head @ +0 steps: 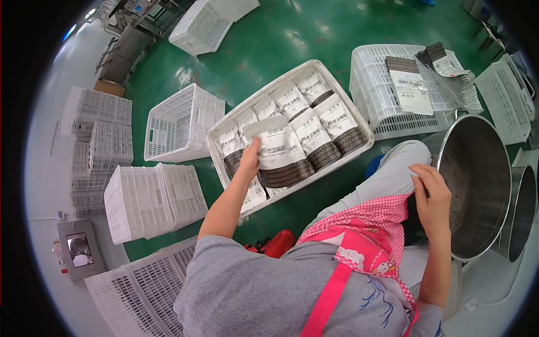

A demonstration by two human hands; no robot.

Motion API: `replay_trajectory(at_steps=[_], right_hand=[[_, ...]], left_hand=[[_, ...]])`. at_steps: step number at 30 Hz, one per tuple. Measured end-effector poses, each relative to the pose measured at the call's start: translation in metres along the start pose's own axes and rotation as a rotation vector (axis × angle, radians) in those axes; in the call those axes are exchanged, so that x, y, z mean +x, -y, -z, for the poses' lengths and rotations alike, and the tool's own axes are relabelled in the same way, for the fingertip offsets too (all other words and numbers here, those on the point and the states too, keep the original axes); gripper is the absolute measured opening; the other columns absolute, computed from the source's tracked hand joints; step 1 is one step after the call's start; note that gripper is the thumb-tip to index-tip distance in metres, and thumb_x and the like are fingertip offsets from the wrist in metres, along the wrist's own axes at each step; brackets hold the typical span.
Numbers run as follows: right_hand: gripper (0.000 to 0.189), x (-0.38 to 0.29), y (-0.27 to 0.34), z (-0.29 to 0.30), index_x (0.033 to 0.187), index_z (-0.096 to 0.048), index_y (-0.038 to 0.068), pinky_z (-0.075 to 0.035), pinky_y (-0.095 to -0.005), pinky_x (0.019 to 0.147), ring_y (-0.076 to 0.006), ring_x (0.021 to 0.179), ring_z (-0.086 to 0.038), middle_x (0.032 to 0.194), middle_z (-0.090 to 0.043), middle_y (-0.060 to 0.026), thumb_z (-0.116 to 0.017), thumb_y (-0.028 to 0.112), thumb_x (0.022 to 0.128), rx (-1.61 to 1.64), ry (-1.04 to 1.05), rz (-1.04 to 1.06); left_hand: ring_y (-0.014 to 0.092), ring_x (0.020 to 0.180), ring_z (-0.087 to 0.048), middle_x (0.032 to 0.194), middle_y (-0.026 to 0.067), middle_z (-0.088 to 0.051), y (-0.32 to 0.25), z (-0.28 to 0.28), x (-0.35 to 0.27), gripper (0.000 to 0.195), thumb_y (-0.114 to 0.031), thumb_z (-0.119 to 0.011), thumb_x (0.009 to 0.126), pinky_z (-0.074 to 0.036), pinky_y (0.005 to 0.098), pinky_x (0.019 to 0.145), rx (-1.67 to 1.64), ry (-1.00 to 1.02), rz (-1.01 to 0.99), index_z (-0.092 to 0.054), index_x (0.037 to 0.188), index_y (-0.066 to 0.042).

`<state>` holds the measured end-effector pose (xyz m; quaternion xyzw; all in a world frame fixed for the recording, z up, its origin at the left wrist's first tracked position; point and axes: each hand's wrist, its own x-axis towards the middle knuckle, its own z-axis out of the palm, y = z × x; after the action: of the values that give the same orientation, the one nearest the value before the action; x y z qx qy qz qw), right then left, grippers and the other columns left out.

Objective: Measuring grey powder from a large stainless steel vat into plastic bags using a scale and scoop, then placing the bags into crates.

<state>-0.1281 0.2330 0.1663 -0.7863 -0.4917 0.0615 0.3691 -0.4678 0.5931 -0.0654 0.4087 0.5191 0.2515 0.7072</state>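
My left hand (251, 156) grips the left edge of a white and dark-patterned printed pouch (274, 147), which is blurred and held above a white plastic tray (365, 134). Rows of similar filled pouches (309, 132) lie in the tray, partly overlapping. My right hand (430, 189) is by my knee, near the rim of a large steel pot (476, 181), with fingers bent, thumb and fingertips close together, and nothing visible between them. Some powdery residue shows on the pot's inner wall.
An upturned white crate (370, 80) at the upper right bears a flat pouch (408, 86) and a fanned stack of pouches (459, 84). More white crates (181, 126) stand on the left. A second steel pot (520, 215) is at the far right.
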Motion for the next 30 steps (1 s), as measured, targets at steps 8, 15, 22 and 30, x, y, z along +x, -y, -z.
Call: replay_trajectory(at_steps=[8, 15, 22, 30], right_hand=[[0.012, -0.038, -0.039, 0.019, 0.103, -0.066, -0.003, -0.048, -0.0308, 0.076, -0.0238, 0.081, -0.063, 0.094, -0.067, -0.0136, -0.059, 0.002, 0.095, -0.021, 0.159, -0.341], [0.012, -0.039, -0.045, 0.02, 0.103, -0.066, -0.003, -0.049, -0.0335, 0.074, -0.0274, 0.079, -0.063, 0.093, -0.067, -0.015, -0.058, 0.002, 0.096, -0.031, 0.139, -0.284], [0.013, -0.041, -0.052, 0.021, 0.104, -0.066, -0.003, -0.049, -0.0335, 0.075, -0.028, 0.081, -0.065, 0.094, -0.067, -0.0152, -0.058, 0.004, 0.096, -0.044, 0.153, -0.33], [0.014, -0.071, -0.076, 0.039, 0.104, -0.068, -0.002, -0.049, -0.0328, 0.074, -0.027, 0.08, -0.065, 0.093, -0.067, -0.0144, -0.059, 0.005, 0.096, -0.051, 0.063, -0.393]], left_hand=[[0.034, 0.118, -0.059, 0.132, 0.0194, -0.06, 0.094, 0.03, 0.006, 0.07, -0.039, -0.07, 0.091, -0.046, 0.0431, 0.1, 0.312, -0.534, 0.033, -0.045, 0.14, 0.005], [0.033, 0.146, -0.027, 0.159, 0.0143, -0.032, 0.08, 0.003, -0.019, 0.066, -0.044, -0.059, 0.094, -0.018, 0.0536, 0.118, 1.351, -0.513, -0.499, -0.04, 0.151, -0.018], [0.033, 0.15, -0.021, 0.162, 0.0104, -0.028, 0.098, 0.029, -0.012, 0.065, -0.048, -0.054, 0.095, -0.013, 0.0537, 0.119, 1.381, -0.319, -0.38, -0.041, 0.152, -0.02], [0.034, 0.152, -0.014, 0.165, 0.0117, -0.019, 0.098, 0.015, -0.005, 0.073, -0.052, -0.052, 0.095, -0.01, 0.0594, 0.119, 1.445, -0.203, -0.304, -0.027, 0.157, -0.022]])
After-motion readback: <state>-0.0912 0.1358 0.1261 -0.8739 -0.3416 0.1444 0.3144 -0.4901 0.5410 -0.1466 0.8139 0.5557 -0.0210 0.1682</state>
